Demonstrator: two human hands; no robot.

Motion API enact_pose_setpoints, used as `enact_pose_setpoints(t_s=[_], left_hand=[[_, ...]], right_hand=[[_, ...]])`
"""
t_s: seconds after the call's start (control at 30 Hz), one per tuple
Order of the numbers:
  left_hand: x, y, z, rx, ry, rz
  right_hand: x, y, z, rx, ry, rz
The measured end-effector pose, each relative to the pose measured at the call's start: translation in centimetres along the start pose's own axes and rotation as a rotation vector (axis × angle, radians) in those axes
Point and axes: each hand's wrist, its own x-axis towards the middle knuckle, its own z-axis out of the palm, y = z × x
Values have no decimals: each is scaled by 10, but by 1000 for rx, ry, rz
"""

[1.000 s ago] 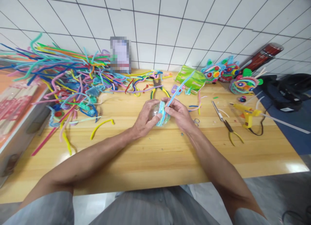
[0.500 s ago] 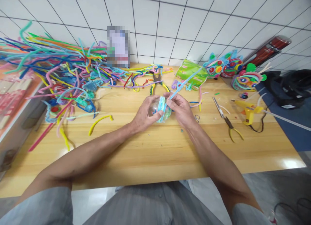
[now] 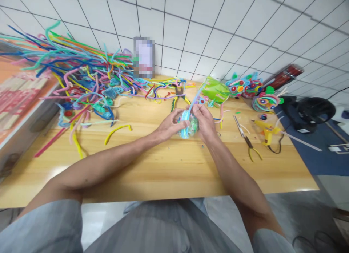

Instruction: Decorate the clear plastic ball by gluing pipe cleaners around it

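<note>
Between my hands is a small, clear, rounded container [image 3: 193, 125] with colourful bits showing through it. Light-blue fuzzy pipe cleaner runs in bands around its left part. My left hand [image 3: 171, 126] grips the container from the left, with the thumb over the blue bands. The fingers of my right hand [image 3: 204, 120] pinch the light-blue pipe cleaner [image 3: 195, 97] where it leaves the container. Its free end sticks up and away from me. Behind my hands lie pliers [image 3: 179, 94] with green-and-yellow handles.
Many coloured pipe cleaners [image 3: 89, 71] are heaped at the left. A green packet [image 3: 216, 91] and decorated animal-face pieces [image 3: 265, 102] stand at the back right. Nearer are a yellow glue gun [image 3: 268, 131], yellow-handled pliers [image 3: 250, 147] and a knife [image 3: 239, 125].
The free end of the pipe cleaner has swung from slanting right to nearly upright. The container has turned, showing more of its colourful side. My view has shifted a little.
</note>
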Motion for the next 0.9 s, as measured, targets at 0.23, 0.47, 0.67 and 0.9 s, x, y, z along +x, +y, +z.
enact_pose_setpoints(t_s=[0.23, 0.47, 0.67, 0.9], left_hand=[[-1, 21, 4, -97, 92, -145], [-12, 38, 9, -48, 13, -107], [-15, 36, 15, -6, -24, -58], [-17, 33, 13, 76, -81, -16]], right_hand=[[-42, -33, -19, -621, -107, -508], [-56, -55, -33, -833, -310, -560], [-65, -63, -40, -885, -321, -545], [-67, -54, -42, -871, -312, -584]])
